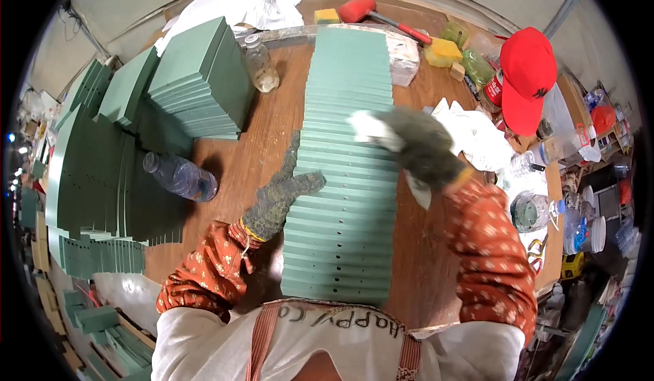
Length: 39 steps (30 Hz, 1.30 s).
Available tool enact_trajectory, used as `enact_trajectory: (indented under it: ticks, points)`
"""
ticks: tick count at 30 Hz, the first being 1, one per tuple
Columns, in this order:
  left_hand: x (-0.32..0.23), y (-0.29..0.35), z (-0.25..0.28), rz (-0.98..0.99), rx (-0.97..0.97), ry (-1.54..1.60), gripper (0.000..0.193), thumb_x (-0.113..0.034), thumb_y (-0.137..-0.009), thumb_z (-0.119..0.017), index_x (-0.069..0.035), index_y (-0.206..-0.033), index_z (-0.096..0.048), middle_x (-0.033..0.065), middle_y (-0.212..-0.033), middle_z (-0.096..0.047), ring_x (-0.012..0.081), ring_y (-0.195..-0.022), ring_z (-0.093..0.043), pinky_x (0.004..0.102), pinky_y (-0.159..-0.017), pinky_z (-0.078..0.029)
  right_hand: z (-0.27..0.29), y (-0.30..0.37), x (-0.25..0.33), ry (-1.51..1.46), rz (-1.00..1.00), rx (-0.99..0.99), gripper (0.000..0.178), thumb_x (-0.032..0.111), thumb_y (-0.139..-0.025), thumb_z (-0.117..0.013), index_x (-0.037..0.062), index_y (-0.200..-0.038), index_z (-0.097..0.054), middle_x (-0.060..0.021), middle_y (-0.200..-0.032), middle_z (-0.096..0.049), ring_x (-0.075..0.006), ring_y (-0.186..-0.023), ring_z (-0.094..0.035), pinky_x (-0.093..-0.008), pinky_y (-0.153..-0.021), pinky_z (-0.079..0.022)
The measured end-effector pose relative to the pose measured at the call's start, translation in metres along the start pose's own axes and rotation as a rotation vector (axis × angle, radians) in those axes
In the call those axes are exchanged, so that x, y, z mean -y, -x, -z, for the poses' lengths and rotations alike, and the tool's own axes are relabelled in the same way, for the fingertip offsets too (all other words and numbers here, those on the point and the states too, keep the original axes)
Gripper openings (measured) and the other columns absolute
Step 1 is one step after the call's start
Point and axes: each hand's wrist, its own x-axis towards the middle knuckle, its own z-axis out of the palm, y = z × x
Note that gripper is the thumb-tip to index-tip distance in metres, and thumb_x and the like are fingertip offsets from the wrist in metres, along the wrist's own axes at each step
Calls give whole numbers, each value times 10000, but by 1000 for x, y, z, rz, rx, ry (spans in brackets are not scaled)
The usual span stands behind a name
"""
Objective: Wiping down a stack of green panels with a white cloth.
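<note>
A long row of overlapping green boards (344, 224), each with a small hole, runs away from me down the middle of the table. My left hand (272, 202), in a dark grey knit glove, lies against the row's left edge. Its thumb reaches onto the boards and its fingers stretch along the side. Over the right part of the row, my right hand (426, 146) wears a similar glove and grips a white cloth (375, 131). Motion smears this hand; one end of the cloth sticks out past the fingers and another hangs below the palm.
Tall stacks of green boards (197, 84) stand at left, beside a clear plastic bottle (180, 176) and a small jar (260, 64). Along the back are a red mallet (359, 9) and yellow sponges (443, 52). A red cap (528, 74), white rags (470, 129) and a glass jar (531, 212) sit at right.
</note>
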Motion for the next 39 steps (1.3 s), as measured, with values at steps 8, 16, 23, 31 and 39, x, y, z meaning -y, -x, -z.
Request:
enact_trajectory:
  ticks: [8, 16, 23, 31, 39]
  points:
    - [14, -8, 9, -75, 45, 111, 729, -9, -783, -592, -58, -1422, -244, 91, -1379, -341, 181, -1091, -489, 304, -904, -433, 18, 40, 11, -734, -345, -23, 270, 178, -842, -567, 72, -1088, -593, -77, -871, -611, -256, -701, -591, -362, -691, -482]
    - [13, -3, 10, 1, 13, -15, 820, -75, -777, -645, -53, -1442, -166, 113, -1347, -369, 186, -1137, -439, 285, -941, -396, -19, -8, 30, -104, 90, 89, 180, 161, -797, -574, 67, -947, -605, -85, -770, -594, -219, -667, -592, -348, -618, -499]
    - [-11, -24, 41, -147, 41, -326, 824, -92, -778, -654, 16, -1424, -155, 163, -1434, -271, 225, -1285, -327, 303, -1015, -331, 62, 124, -2, 308, -735, 335, 226, 172, -763, -587, 140, -982, -633, -107, -810, -614, -303, -821, -588, -409, -757, -464]
    - [-98, -177, 12, -603, 93, -1425, 556, -398, -866, -531, -78, -1312, -439, 147, -1313, -476, 303, -1249, -403, 358, -1040, -315, 78, 171, 11, 659, -781, 257, 689, 415, -718, -662, 152, -1313, -437, -180, -1343, -400, -372, -1174, -435, -435, -964, -377]
    - [-95, -279, -13, -277, 32, -1684, 575, -509, -897, -374, -32, -1178, -532, 189, -1113, -579, 339, -1047, -535, 411, -918, -392, 38, 223, 144, -48, -638, -12, 819, 281, -646, -791, 74, -1334, -399, -146, -1326, -447, -324, -1221, -427, -395, -1000, -376]
